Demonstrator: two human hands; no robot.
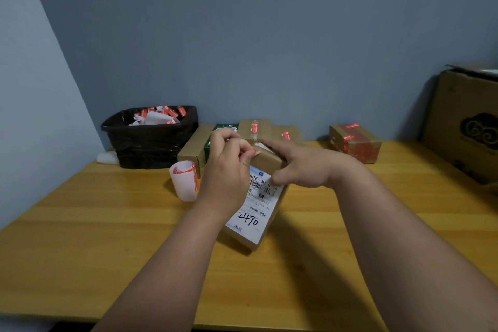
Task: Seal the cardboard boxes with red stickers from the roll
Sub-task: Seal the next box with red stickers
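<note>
In the head view, a cardboard box (265,197) is standing tilted on the wooden bench (107,237), roughly at its middle, with its labelled face turned toward the camera. The left hand (229,167) is curling its fingers at the box's upper edge and pinching a red sticker (254,153) between thumb and fingertips, right at the top corner. The right hand (301,164) is gripping the top of the box from the right, thumb pressing on the label side and fingers lying over the upper flap.

The sticker roll (184,183) is standing just left of the left hand, near the box but not touching it. Behind, a black bin (149,140) holding red and white scraps is sitting against the wall; beside it several sealed boxes (258,129) are crowding the bench's far edge, and a box wrapped in red tape (355,143) is lying apart to the right. A large carton (463,127) is filling the right edge. The near half of the bench is lying open on both sides of the forearms.

The white shipping label (256,207) is showing barcodes, the partly covered print "501E", and handwritten "2490".
</note>
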